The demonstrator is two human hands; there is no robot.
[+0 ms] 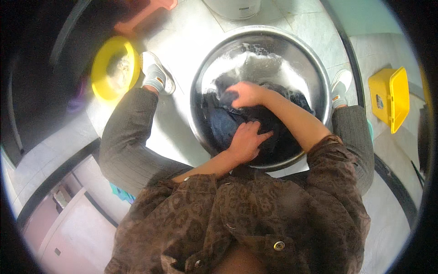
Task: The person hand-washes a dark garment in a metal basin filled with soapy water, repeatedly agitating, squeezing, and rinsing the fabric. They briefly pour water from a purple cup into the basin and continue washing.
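A large round metal basin (260,30) stands on the floor between the person's feet, with dark wet cloth (222,125) and some water in it. Over the near part of the cloth lies my left hand (244,142), back up, its thumb stretched out to the right and its other fingers bent. Whether those fingertips pinch the fabric is hidden. Farther into the basin, my right hand (248,94) curls its fingers around a bunch of the dark cloth, the forearm crossing the basin's right side.
At the upper left a yellow round basin (97,77) stands near a pink plastic object (142,17). A white bucket (234,8) is beyond the metal basin. On the right, past a dark floor strip (354,65), sits a yellow rectangular plastic bin (383,97).
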